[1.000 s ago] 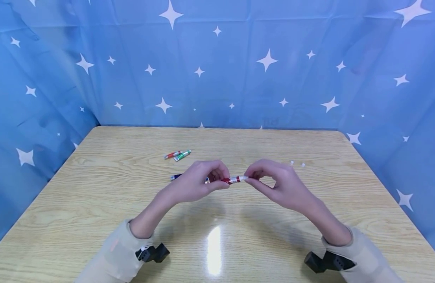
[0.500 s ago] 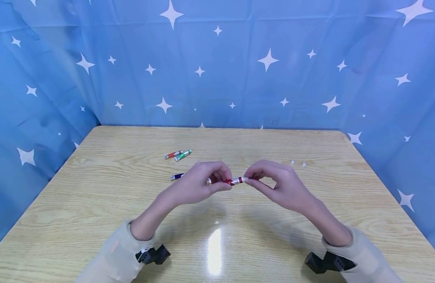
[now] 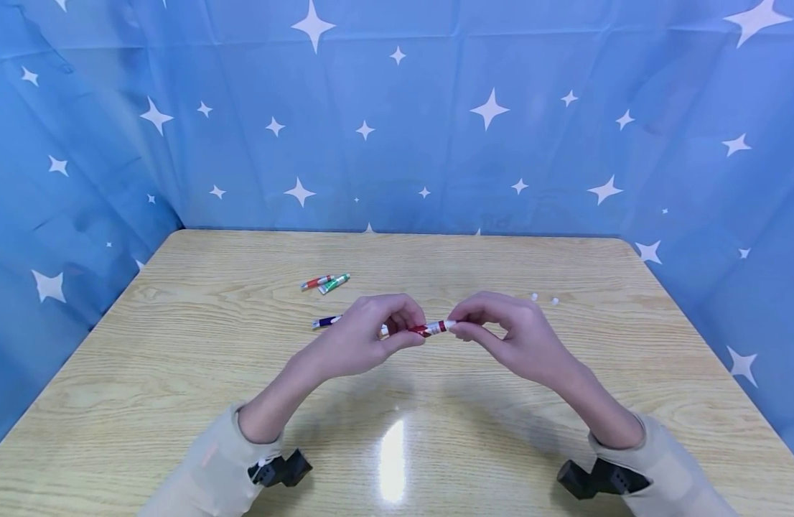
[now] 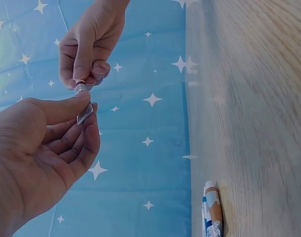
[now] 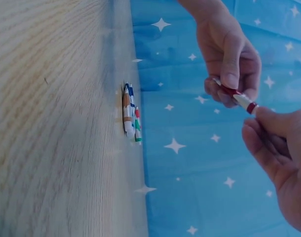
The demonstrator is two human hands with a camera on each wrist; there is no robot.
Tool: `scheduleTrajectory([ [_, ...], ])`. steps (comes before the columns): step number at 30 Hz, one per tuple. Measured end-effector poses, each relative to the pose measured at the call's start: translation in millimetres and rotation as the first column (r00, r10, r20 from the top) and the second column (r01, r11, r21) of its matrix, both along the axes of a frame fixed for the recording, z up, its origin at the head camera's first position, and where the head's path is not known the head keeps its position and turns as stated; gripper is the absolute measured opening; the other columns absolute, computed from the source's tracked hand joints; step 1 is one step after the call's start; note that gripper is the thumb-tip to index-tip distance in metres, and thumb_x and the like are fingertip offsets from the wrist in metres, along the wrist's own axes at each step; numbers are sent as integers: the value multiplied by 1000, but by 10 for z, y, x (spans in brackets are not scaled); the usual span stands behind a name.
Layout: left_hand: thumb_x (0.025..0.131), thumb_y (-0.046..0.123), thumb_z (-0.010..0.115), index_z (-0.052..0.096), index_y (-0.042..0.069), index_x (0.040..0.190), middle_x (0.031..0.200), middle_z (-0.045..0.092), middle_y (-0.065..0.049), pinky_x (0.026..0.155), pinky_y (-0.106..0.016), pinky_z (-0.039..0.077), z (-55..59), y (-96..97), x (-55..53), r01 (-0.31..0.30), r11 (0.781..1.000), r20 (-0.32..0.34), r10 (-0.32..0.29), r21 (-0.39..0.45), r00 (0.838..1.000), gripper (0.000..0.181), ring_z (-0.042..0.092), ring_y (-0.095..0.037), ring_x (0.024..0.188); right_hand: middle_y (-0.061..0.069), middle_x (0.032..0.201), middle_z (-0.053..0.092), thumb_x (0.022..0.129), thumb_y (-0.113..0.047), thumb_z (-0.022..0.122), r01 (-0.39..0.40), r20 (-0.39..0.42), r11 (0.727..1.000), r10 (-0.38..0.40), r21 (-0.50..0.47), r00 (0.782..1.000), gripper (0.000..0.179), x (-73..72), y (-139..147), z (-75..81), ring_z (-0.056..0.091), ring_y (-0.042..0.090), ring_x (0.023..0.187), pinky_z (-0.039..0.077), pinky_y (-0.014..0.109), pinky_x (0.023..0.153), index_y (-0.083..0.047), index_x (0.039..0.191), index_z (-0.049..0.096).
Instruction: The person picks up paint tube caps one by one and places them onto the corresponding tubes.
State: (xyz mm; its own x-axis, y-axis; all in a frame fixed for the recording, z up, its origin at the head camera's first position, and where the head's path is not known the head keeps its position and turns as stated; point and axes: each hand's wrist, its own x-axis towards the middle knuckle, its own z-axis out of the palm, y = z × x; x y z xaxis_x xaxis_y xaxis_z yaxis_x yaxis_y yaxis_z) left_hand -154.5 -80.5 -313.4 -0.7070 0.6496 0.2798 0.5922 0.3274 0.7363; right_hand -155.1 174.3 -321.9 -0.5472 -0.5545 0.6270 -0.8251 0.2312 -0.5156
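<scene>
Between both hands, raised over the table, is a small red-and-white paint tube. My left hand pinches its body between thumb and fingers; the flat silver tail pokes out below the thumb in the left wrist view. The white cap end is pinched by the thumb and forefinger of my right hand, fingertips hiding most of the cap. In the right wrist view the tube lies slantwise from hand to hand. Behind my left hand, partly hidden, a dark blue paint tube rests on the table.
A red-orange paint tube and a green paint tube touch on the table farther back. A brown paint tube lies close to the blue one. Two small white pieces sit beyond my right hand. A starry blue curtain hangs behind the table.
Both hands have shifted very slightly right with the tube. The right thumb and forefinger have changed position at the cap end. The tubes on the table have stayed put.
</scene>
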Motion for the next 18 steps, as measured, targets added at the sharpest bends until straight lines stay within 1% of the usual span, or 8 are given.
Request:
scheduleTrajectory([
  [5, 95, 9, 71, 65, 9, 101, 87, 66, 6, 67, -24, 52, -2, 15, 16, 0, 1000, 16, 0, 21, 1000, 8, 60, -5, 77, -1, 92, 71, 83, 14, 73, -9, 29, 999, 10, -34, 1000, 30, -1, 10, -6, 69, 10, 76, 55, 21, 65, -10, 101, 71],
  [9, 95, 9, 71, 66, 8, 100, 87, 67, 6, 70, -26, 54, -9, 22, 18, 5, 999, 32, -6, 36, 999, 8, 61, -5, 78, 1, 92, 71, 80, 20, 73, -24, 17, 998, 25, -56, 1000, 35, 2, 6, 1, 68, 10, 78, 55, 20, 67, -8, 101, 71],
  [11, 95, 9, 71, 66, 8, 100, 88, 67, 5, 72, -27, 55, -8, 23, 19, 12, 999, 43, -14, 44, 999, 8, 62, -5, 78, 3, 93, 71, 80, 20, 73, -37, 3, 997, 37, -67, 999, 34, 2, 5, 3, 68, 11, 80, 55, 20, 69, -6, 102, 71],
  [15, 94, 8, 71, 67, 7, 100, 88, 67, 4, 71, -26, 54, -2, 19, 21, 37, 996, 89, -44, 81, 995, 7, 62, -8, 79, 7, 95, 71, 92, 0, 70, -73, -33, 993, 71, -95, 997, 12, -13, 14, -17, 68, 12, 85, 55, 19, 73, -3, 103, 70],
  [16, 94, 7, 71, 67, 7, 100, 88, 67, 3, 71, -26, 54, -2, 17, 21, 42, 995, 103, -51, 91, 993, 7, 62, -8, 79, 8, 95, 71, 94, -6, 69, -82, -40, 991, 78, -101, 996, 9, -18, 14, -22, 68, 12, 85, 55, 19, 73, -3, 103, 70],
  [18, 94, 7, 72, 68, 7, 100, 88, 68, 3, 69, -26, 53, -2, 14, 19, 48, 993, 120, -61, 106, 991, 8, 62, -9, 78, 8, 95, 71, 97, -15, 67, -89, -50, 990, 84, -106, 995, 14, -24, 15, -30, 68, 12, 85, 55, 19, 73, -3, 103, 70],
])
